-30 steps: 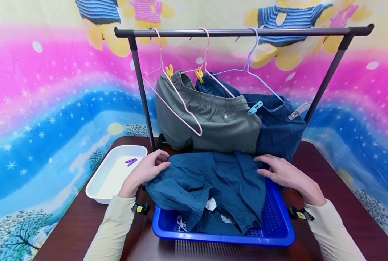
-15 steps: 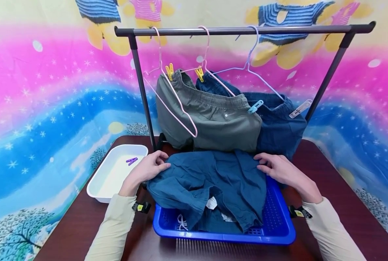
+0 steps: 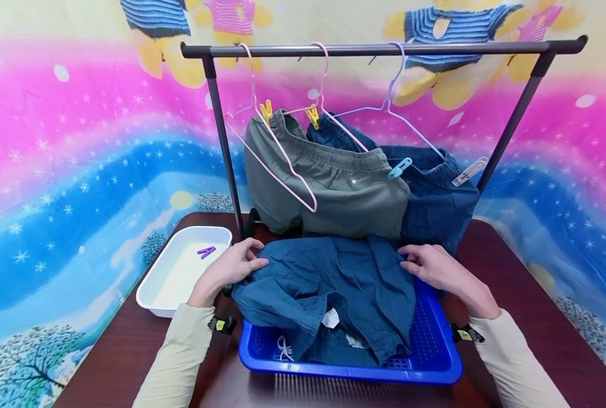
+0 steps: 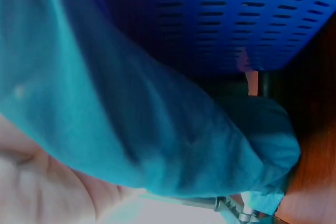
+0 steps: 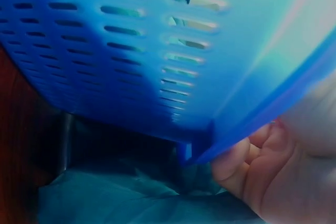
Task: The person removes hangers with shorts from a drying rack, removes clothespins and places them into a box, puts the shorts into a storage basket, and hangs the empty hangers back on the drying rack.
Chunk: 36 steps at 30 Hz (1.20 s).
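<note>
Hanging beyond teal garment (image 3: 328, 266): grey shorts (image 3: 354, 198), pink hanger (image 3: 280, 150)

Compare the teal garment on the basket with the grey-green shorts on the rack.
Colour: the teal garment is dark blue-green; the grey-green shorts are paler and greyer.
Pose: the teal garment lies spread over the blue basket; the grey-green shorts hang from the rack.
Contact: the left hand touches the teal garment; no hand touches the grey-green shorts.
Shared: both are cloth with visible creases.
</note>
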Tool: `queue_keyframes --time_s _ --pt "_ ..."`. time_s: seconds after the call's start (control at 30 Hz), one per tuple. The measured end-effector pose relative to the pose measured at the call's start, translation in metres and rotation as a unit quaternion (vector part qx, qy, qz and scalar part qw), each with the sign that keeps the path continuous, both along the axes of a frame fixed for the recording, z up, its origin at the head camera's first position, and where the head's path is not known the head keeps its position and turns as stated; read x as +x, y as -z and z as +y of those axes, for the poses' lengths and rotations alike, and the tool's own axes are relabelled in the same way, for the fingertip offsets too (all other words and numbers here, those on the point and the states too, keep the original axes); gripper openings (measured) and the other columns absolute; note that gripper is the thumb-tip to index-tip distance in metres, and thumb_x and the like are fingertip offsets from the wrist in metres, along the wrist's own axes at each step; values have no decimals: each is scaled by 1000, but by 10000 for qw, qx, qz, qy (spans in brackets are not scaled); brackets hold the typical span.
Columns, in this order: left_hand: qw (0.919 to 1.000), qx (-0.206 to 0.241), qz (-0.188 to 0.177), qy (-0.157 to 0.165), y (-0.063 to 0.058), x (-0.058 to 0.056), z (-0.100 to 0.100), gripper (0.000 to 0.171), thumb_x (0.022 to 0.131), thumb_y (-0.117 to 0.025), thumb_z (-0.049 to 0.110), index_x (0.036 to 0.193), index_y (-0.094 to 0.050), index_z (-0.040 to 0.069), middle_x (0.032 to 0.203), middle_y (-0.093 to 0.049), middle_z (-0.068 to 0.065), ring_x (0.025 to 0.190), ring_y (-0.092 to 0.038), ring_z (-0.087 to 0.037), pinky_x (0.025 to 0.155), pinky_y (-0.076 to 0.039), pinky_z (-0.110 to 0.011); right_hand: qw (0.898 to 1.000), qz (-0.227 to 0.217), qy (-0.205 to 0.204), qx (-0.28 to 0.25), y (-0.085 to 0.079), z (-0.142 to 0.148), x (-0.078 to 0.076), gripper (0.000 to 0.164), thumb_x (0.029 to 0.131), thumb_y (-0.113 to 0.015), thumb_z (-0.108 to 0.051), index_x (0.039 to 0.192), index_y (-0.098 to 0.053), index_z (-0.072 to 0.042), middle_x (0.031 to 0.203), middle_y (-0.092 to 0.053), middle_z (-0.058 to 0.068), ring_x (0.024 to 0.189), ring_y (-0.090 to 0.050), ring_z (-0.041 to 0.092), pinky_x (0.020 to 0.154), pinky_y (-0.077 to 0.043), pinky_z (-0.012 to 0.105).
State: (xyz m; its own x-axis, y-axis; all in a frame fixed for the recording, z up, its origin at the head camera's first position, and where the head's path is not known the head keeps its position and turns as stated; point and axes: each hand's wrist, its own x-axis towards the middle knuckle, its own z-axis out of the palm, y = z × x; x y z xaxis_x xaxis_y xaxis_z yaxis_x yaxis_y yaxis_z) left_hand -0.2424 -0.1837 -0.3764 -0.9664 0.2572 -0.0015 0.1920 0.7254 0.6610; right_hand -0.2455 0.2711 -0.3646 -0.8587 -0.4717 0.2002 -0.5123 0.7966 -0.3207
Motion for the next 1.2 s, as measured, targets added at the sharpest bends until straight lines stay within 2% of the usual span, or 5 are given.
queue_keyframes --time_s 0.27,0.4,0.63,0.97,1.2 --pt "9994 311 -145 -56 -1 1 -1 21 95 -65 17 108 -59 2 82 -62 -10 62 -56 -17 62 -48 -29 9972 632 -32 -388 4 -1 -1 5 92 -65 -10 95 -69 -13 87 -66 -3 71 -56 6 66 -49 27" --pt "9996 287 -9 73 -1 1 -2 11 96 -62 15 93 -61 5 76 -60 -6 61 -54 -15 60 -45 -28 9958 291 98 -863 0 -1 2 8 97 -60 -14 102 -66 -11 79 -66 1 60 -56 4 56 -49 26" --pt "9985 469 288 -64 -11 5 -1 10 98 -60 15 93 -62 7 79 -61 -7 68 -54 -17 67 -43 -30 9878 -208 289 -1518 -11 0 9 10 101 -54 -20 101 -60 -12 116 -69 15 66 -68 9 63 -52 25" --pt "9897 1292 42 -618 -27 7 7 14 100 -57 23 101 -59 10 73 -63 -8 57 -60 -20 54 -49 -31 9841 310 483 -1680 -18 7 15 8 101 -53 -18 97 -58 -14 85 -69 4 69 -64 8 61 -46 22" --pt "9780 2043 34 -417 -30 7 8 17 100 -57 23 106 -57 7 90 -70 -16 69 -73 -23 61 -59 -35 9725 661 633 -2140 -33 12 27 6 100 -54 -15 100 -59 -11 83 -69 7 67 -63 1 51 -44 24"
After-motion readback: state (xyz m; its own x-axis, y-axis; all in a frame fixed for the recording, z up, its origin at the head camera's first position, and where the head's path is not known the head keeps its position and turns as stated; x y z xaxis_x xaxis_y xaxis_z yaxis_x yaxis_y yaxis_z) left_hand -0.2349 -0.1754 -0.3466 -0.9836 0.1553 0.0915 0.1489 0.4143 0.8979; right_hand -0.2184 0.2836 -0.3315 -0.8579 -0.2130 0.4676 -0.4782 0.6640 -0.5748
